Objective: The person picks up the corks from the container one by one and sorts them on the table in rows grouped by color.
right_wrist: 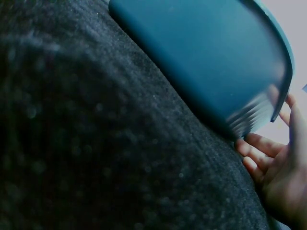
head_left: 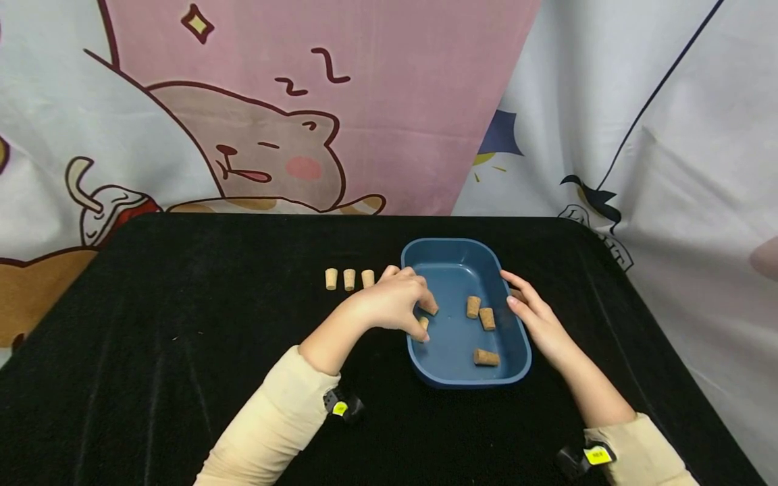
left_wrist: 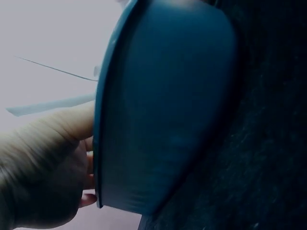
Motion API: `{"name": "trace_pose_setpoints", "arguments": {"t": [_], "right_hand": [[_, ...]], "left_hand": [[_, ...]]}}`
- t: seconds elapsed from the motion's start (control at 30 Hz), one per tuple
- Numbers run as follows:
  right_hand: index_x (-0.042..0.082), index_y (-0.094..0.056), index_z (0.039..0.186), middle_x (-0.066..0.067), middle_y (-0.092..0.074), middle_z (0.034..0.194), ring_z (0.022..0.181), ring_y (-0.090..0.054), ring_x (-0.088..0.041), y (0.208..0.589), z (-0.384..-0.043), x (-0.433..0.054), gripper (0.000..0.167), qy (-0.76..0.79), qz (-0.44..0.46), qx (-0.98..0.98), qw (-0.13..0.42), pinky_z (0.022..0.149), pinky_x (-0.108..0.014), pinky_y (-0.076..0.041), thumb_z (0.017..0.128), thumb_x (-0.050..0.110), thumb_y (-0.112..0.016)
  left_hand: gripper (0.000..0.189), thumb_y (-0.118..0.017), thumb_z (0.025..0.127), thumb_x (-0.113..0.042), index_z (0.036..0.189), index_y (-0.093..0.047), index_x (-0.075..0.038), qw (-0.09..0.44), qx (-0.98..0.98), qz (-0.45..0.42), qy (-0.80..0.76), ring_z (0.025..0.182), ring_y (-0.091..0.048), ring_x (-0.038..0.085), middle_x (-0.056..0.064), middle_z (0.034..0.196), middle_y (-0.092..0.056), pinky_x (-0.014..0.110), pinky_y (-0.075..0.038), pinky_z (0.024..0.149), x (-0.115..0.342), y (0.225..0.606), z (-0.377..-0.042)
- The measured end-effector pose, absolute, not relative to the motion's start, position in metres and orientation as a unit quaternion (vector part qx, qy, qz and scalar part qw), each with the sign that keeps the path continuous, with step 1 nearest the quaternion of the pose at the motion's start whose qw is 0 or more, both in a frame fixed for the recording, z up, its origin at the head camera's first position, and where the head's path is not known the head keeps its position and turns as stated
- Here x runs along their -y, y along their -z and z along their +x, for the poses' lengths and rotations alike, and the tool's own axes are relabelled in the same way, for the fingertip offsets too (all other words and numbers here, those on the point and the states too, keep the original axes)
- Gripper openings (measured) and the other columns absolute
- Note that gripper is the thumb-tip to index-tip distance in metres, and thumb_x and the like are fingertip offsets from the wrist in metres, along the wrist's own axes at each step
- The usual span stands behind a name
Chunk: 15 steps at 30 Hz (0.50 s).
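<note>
Leftmost, on the table covered in black cloth, three tan, tapered cork stoppers stand in a row towards the far edge, the last just beside the knuckles of the left hand. That hand reaches over the left rim of a blue, rounded-rectangular tub, thumb and forefinger bent, with a gap between their tips, about two partly hidden corks; whether they pinch either one, I cannot tell. Farther right inside the tub, two corks sit near the right wall and another lies towards the near right corner. The right hand rests along the right rim, fingers fairly straight and clamped on nothing, seemingly steadying it. The step in hand looks like picking out one cork; next calls for a snug pinch on that one alone and enough lift to clear the rim.
</note>
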State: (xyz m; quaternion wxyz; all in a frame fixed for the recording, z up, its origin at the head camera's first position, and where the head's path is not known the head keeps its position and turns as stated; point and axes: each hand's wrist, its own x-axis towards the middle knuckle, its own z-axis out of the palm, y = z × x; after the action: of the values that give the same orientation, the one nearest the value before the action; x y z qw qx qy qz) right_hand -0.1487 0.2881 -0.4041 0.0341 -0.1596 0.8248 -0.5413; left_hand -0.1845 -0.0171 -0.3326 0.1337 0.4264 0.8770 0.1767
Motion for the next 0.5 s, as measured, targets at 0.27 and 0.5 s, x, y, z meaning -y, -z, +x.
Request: {"name": "trace_pose_setpoints", "arguments": {"t": [0.27,0.5], "right_hand": [[0.015,-0.019,0.153,-0.03,-0.033,0.142,0.12,-0.042,-0.047,0.403,-0.148,-0.287,0.051,0.542,-0.16,-0.824,0.036,0.086,-0.046,-0.043,0.104,0.019,-0.034],[0.014,-0.018,0.153,-0.03,-0.032,0.143,0.121,-0.041,-0.048,0.402,-0.147,-0.286,0.051,0.543,-0.159,-0.824,0.036,0.087,-0.046,-0.043,0.104,0.019,-0.034]], "left_hand": [[0.044,-0.082,0.071,-0.041,0.109,-0.073,-0.021,0.108,-0.911,0.383,-0.108,0.093,-0.039,0.013,-0.006,0.096,-0.052,0.035,-0.027,0.086,0.004,0.333,-0.175],[0.042,-0.083,0.069,-0.042,0.106,-0.074,-0.024,0.097,-0.929,0.347,-0.083,0.092,-0.038,0.014,-0.007,0.095,-0.05,0.035,-0.026,0.084,-0.003,0.336,-0.172]]}}
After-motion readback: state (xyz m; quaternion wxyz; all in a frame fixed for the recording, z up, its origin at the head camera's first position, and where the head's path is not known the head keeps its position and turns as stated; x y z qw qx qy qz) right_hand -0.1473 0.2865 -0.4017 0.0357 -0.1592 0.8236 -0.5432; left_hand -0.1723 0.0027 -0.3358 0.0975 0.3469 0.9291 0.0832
